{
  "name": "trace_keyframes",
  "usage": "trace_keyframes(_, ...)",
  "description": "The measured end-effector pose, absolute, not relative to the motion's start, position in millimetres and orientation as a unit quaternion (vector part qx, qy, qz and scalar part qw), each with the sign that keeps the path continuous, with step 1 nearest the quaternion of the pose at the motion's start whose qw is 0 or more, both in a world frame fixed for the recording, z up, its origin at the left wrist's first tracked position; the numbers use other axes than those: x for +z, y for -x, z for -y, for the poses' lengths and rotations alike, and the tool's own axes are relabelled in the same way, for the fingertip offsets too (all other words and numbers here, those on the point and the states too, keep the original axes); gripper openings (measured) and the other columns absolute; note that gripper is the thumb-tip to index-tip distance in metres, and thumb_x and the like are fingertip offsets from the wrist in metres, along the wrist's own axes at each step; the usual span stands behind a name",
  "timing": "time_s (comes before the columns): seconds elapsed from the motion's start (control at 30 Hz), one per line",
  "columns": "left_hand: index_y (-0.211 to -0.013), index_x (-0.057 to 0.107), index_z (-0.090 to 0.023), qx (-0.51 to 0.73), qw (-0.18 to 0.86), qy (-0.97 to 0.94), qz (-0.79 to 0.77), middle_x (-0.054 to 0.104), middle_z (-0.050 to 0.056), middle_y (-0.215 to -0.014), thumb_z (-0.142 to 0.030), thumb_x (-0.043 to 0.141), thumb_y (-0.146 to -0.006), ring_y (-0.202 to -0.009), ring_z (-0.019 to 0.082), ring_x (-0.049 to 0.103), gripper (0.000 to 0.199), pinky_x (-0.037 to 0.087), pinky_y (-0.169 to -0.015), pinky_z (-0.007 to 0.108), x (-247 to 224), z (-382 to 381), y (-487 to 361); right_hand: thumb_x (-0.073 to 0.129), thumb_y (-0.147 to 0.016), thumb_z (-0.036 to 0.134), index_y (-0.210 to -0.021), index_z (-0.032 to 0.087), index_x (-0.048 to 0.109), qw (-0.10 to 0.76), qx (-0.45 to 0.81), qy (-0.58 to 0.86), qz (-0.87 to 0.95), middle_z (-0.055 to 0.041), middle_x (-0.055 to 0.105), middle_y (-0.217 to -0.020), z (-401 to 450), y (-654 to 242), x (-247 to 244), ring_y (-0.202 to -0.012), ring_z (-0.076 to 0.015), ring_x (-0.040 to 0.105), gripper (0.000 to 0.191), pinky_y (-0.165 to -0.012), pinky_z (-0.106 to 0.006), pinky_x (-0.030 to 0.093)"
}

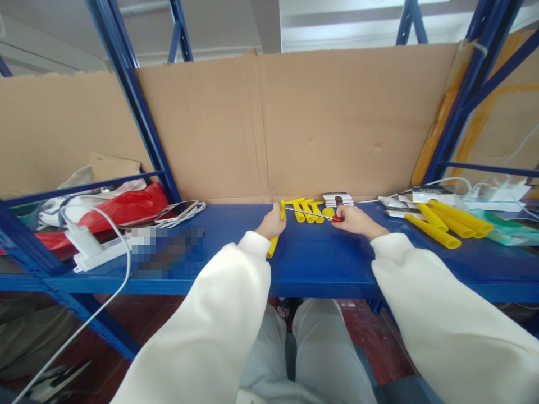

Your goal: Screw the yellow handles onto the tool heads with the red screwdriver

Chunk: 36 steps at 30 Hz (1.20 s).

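My left hand (272, 220) is closed around a yellow tubular piece (273, 247), whose lower end sticks out below the fingers and whose top shows above them. In my right hand (352, 219) is a screwdriver (338, 219) with a red handle. Its thin metal shaft runs left, and the tip meets or passes close to the top of the yellow piece; whether it is inside I cannot tell. Behind the shaft lie several yellow T-shaped pieces (310, 216). A small stack of white and black cards or packets (338, 199) sits just beyond my right hand.
The blue shelf top (320, 255) ends at a cardboard panel (328, 123). Several long yellow tubes (438, 233) lie at the right, near a green plastic bag (509, 229). At the left are a white power strip (105, 247), a red bag (126, 206) and a coiled white cable (185, 213).
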<state>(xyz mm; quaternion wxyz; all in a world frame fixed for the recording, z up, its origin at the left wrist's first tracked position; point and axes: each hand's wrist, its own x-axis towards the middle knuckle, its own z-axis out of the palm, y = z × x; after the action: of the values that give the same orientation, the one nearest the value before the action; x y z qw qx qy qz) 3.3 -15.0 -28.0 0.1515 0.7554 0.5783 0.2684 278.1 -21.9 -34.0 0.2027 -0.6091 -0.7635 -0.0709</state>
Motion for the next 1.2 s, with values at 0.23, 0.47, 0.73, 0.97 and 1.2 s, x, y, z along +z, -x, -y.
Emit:
trace_keyframes(0.23,-0.131,0.045,-0.015,0.277,0.151,-0.751,-0.58,0.073,0.019,-0.116,-0.014,0.055,-0.094,-0.096,0.026,0.076,0.038,0.056,-0.093,0.041,-30.1,12.1,-2.8,0.061,-0.08,0.035,-0.085,0.025,0.068,0.19,-0.112,0.622,0.751,-0.0042,0.078,-0.086,24.2,-278.2,-30.5,-0.077,-0.0222,0.069,0.013,-0.068,-0.029,0.044)
trace_keyframes(0.47,-0.131,0.045,-0.016,0.286,0.146,-0.755,-0.571,0.072,0.018,-0.117,-0.014,0.054,-0.093,-0.097,0.025,0.075,0.039,0.055,-0.094,0.04,-30.9,13.4,-3.5,0.063,-0.078,0.033,-0.077,0.025,0.06,0.204,-0.107,0.623,0.748,-0.0038,0.075,-0.079,24.0,-279.6,-32.7,-0.071,-0.0208,0.067,0.008,-0.062,-0.027,0.042)
trace_keyframes(0.73,-0.13,0.046,-0.015,0.284,0.152,-0.752,-0.576,0.072,0.018,-0.116,-0.015,0.055,-0.093,-0.097,0.025,0.075,0.038,0.055,-0.095,0.04,-29.9,14.0,-3.9,0.061,-0.079,0.032,-0.085,0.026,0.062,0.209,-0.116,0.628,0.74,-0.0033,0.077,-0.086,24.9,-278.1,-31.9,-0.078,-0.0223,0.069,0.008,-0.068,-0.029,0.044)
trace_keyframes(0.97,-0.131,0.045,-0.013,0.269,0.152,-0.755,-0.579,0.072,0.02,-0.117,-0.016,0.052,-0.095,-0.097,0.025,0.075,0.036,0.055,-0.093,0.037,-27.5,17.3,-4.9,0.064,-0.077,0.033,-0.081,0.026,0.061,0.218,-0.098,0.628,0.741,-0.0023,0.075,-0.079,22.2,-280.5,-33.0,-0.074,-0.0212,0.068,0.009,-0.066,-0.028,0.043)
trace_keyframes(1.2,-0.129,0.046,-0.015,0.273,0.154,-0.752,-0.579,0.071,0.019,-0.118,-0.017,0.053,-0.096,-0.097,0.025,0.075,0.035,0.056,-0.093,0.038,-27.6,16.9,-4.4,0.063,-0.078,0.034,-0.084,0.026,0.062,0.216,-0.104,0.627,0.741,-0.0033,0.076,-0.081,21.3,-281.4,-35.0,-0.075,-0.0221,0.069,0.01,-0.066,-0.029,0.043)
